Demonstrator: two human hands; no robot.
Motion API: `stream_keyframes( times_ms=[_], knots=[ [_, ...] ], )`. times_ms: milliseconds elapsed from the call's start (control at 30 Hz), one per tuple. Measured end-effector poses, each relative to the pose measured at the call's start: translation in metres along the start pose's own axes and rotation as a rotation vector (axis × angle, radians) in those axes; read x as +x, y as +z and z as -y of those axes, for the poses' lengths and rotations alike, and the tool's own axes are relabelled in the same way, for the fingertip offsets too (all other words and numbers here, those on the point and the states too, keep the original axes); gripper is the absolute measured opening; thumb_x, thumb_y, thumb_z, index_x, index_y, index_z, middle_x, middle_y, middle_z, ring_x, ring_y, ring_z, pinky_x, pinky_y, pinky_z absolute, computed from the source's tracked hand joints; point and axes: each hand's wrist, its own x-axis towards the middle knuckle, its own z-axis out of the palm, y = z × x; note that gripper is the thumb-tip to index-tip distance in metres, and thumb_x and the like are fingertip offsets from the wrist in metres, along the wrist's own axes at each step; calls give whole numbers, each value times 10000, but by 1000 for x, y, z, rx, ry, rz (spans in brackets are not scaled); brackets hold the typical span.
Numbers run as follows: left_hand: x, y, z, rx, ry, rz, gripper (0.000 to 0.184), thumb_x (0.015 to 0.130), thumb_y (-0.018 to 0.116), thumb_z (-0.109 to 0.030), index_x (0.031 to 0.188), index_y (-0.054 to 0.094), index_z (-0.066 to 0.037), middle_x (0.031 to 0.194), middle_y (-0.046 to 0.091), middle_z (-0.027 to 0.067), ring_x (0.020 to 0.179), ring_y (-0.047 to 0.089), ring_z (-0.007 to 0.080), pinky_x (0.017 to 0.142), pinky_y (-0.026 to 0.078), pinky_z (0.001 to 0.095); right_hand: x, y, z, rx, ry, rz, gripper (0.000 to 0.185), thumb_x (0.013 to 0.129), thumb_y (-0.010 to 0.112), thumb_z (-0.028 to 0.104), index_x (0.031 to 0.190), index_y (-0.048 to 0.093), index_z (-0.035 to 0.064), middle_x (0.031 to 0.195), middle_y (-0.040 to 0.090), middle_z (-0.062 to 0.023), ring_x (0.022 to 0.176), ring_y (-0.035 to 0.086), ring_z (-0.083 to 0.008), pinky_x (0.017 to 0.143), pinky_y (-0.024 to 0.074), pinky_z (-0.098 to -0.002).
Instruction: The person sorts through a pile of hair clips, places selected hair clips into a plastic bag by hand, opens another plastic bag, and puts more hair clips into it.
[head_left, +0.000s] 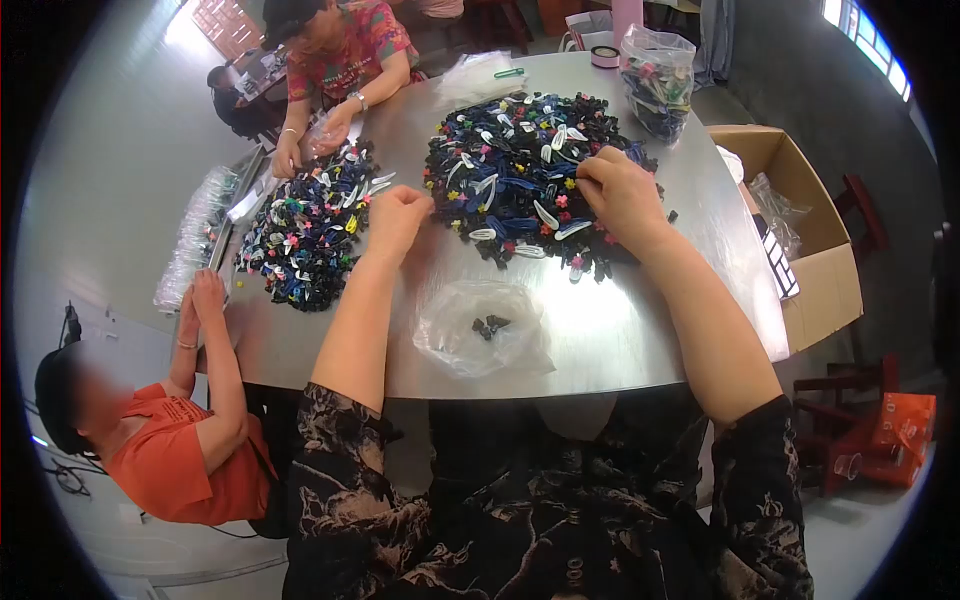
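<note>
A large pile of hair clips [520, 190], mixed dark, blue, white and flower-shaped, lies on the metal table in front of me. My right hand [622, 195] is over the right side of this pile, thumb and fingers pinched together at the clips; what they grip is hidden. Between the large pile and a smaller clip pile [310, 230], my left hand [398, 218] has its fingers curled closed, and anything inside cannot be made out. Nearest my body, a clear plastic bag [455, 335] lies flat with a few small black clips [490, 326] on or in it.
Two co-workers sit on the left, one with hands at the smaller pile. A filled bag of clips [660, 85], a roll of tape [605, 57] and clear bags [470, 82] lie along the far edge. An open cardboard box [825, 270] stands right of the table [640, 345].
</note>
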Motion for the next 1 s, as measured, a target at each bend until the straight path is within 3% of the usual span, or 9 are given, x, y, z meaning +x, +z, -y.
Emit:
stream_keyframes(
  times_ms=[100,167,333,433,500,533,667,833,1000],
  knots=[
    [-13,-13,-24,-128,-77,-24,160,827,733,-169,864,724,-13,753,691,23,670,595,95,639,478,267,0,0,0,4,4,6,106,885,670,135,966,697,72,940,611,-110,886,641,-332,783,515,-410],
    [-26,-24,-44,-214,22,21,87,847,736,-116,904,690,-68,764,648,-31,688,577,56,595,418,210,0,-1,1,2,4,13,107,885,670,137,966,697,73,940,611,-110,889,640,-332,787,515,-410],
    [-99,-44,-104,-323,218,50,111,837,744,-106,881,681,-26,760,644,-27,690,555,45,624,438,220,-1,-2,2,-7,24,27,108,883,672,132,964,700,65,934,615,-112,903,640,-328,797,514,-404],
    [-142,-46,-113,-158,256,185,111,829,750,-95,871,676,-24,786,647,-7,693,567,72,629,448,237,-2,1,0,-10,0,28,114,884,673,132,970,701,62,934,619,-113,905,639,-328,797,513,-401],
    [-157,-41,-114,-15,482,286,111,817,750,-89,866,677,-21,814,643,29,697,582,116,625,452,256,-3,1,1,-10,10,31,116,884,674,132,973,701,63,936,621,-114,902,641,-327,794,513,-402],
    [-160,-40,-113,-37,487,260,97,807,737,-76,862,681,-20,830,632,71,702,593,168,627,462,279,-3,1,2,-9,20,32,117,884,675,131,975,701,63,938,622,-114,900,642,-327,792,513,-402],
    [-137,-45,-100,40,391,107,88,814,725,-78,865,685,-19,822,643,77,694,588,176,637,471,283,-3,0,5,15,35,37,113,882,679,130,974,702,68,949,626,-109,900,646,-328,787,514,-400],
    [-66,-23,-38,115,251,-40,172,821,714,-113,960,700,-12,862,695,128,743,647,253,701,511,368,-1,0,-2,-53,28,-46,117,882,676,122,989,701,80,957,629,-100,907,648,-329,783,516,-390],
    [-19,9,3,262,196,-52,182,811,721,-121,958,692,-17,892,701,157,828,680,289,774,524,403,0,2,-7,-49,28,-63,123,878,678,112,995,700,81,956,626,-103,900,647,-329,783,516,-392]
  ],
)
